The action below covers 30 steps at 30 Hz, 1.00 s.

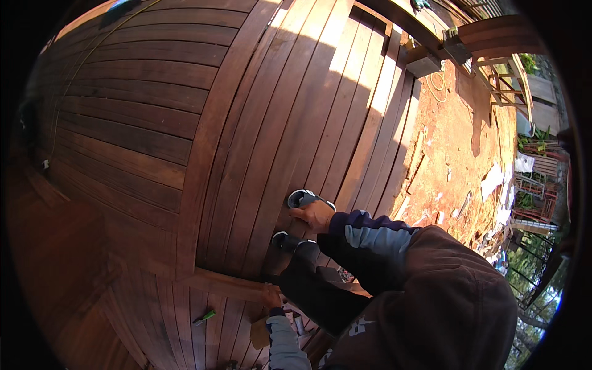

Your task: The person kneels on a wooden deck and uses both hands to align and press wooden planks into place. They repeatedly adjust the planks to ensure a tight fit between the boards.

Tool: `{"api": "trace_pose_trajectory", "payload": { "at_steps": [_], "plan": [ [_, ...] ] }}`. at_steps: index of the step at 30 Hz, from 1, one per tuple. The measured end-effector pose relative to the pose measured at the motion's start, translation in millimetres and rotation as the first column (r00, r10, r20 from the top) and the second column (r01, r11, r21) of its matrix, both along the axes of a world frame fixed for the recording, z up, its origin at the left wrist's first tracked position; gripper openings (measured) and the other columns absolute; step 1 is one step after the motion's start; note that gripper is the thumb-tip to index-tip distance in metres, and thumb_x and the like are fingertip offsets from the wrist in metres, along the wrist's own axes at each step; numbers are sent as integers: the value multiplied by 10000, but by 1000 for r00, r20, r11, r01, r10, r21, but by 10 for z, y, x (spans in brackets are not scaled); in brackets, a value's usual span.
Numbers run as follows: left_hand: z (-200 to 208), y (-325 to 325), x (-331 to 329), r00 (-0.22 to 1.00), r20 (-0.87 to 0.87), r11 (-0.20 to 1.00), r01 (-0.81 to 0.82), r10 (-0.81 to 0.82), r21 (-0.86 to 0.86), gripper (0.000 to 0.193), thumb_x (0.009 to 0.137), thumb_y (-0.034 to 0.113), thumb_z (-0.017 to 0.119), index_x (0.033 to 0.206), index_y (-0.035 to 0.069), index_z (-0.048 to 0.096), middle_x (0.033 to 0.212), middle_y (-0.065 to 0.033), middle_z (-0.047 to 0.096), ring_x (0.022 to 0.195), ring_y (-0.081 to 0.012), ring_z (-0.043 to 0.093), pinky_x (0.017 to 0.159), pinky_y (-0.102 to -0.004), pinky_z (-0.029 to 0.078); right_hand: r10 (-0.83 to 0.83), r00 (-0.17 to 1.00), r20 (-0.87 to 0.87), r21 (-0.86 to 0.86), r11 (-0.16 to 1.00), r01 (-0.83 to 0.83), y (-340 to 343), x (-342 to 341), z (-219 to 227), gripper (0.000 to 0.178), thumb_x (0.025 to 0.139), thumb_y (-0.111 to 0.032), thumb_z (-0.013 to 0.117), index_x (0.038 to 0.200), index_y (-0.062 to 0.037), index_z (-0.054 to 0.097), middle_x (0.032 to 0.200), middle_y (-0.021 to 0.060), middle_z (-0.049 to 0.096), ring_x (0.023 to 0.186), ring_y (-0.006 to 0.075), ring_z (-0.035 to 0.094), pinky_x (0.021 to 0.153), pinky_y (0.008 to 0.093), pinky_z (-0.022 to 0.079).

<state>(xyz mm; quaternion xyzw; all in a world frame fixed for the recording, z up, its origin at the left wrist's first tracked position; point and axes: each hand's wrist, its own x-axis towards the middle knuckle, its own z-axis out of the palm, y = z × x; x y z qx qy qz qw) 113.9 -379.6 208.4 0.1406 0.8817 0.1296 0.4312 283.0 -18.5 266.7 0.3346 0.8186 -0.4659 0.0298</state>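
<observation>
I crouch on a dark wooden deck (pixel 142 105) of long curved boards. My right hand (pixel 314 214) reaches out of a navy and grey-blue sleeve and rests with curled fingers against the grey sandal (pixel 300 197) on my far foot. The other sandalled foot (pixel 285 239) stands just below it, ahead of my black-trousered knee. My left hand (pixel 271 297) comes up from the lower edge and grips the right end of a wooden strip (pixel 225 285) that lies across the boards. The fingers of both hands are partly hidden.
A green-handled tool (pixel 205 317) lies on the boards left of my left arm. A piece of cardboard (pixel 259 333) and small bits sit beside that sleeve. Right of the deck edge is red soil (pixel 453 142) strewn with wood offcuts and white scraps. A wooden frame (pixel 499 80) stands at the top right.
</observation>
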Motion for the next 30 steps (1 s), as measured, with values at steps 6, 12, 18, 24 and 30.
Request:
{"api": "trace_pose_trajectory", "payload": {
  "at_steps": [6,12,18,24,30],
  "plan": [
    [619,-142,437,962,251,979,-63,111,-192,529,896,439,534,1015,-63,652,931,-242,686,893,-371,658,770,-446,469,-444,798,406,117,892,437,154,1703,640,191,794,-83,534,936,-21,646,796,247,652,788,433,642,709,484,521],
    [1187,997,-352,963,237,979,83,-127,188,455,954,321,497,1213,-38,602,1195,-176,634,1128,-293,589,963,-334,437,-706,377,600,193,585,788,-1161,3044,1251,240,781,-62,549,989,-28,665,898,220,680,883,368,662,783,398,534],
    [1873,1774,-1247,984,55,952,149,-170,267,441,946,284,485,1228,-37,594,1236,-179,611,1149,-278,577,969,-322,427,-625,197,755,180,486,855,-2469,3255,1710,226,796,-102,568,981,-32,677,916,225,678,904,361,660,815,399,526],
    [1734,1229,-1449,980,45,965,184,-196,188,457,909,322,577,1253,21,590,1185,-116,621,1068,-228,583,887,-323,459,-853,160,497,325,353,877,-2135,3534,1475,210,831,-169,586,908,2,682,805,257,653,782,405,653,717,443,526],
    [923,687,-650,977,166,983,-107,131,-147,399,885,339,595,1149,43,635,1007,-104,639,928,-242,601,832,-407,469,-890,177,421,383,351,854,-1378,4439,1008,201,842,-163,580,907,7,664,785,239,658,775,382,661,702,433,527]
  ]
}}
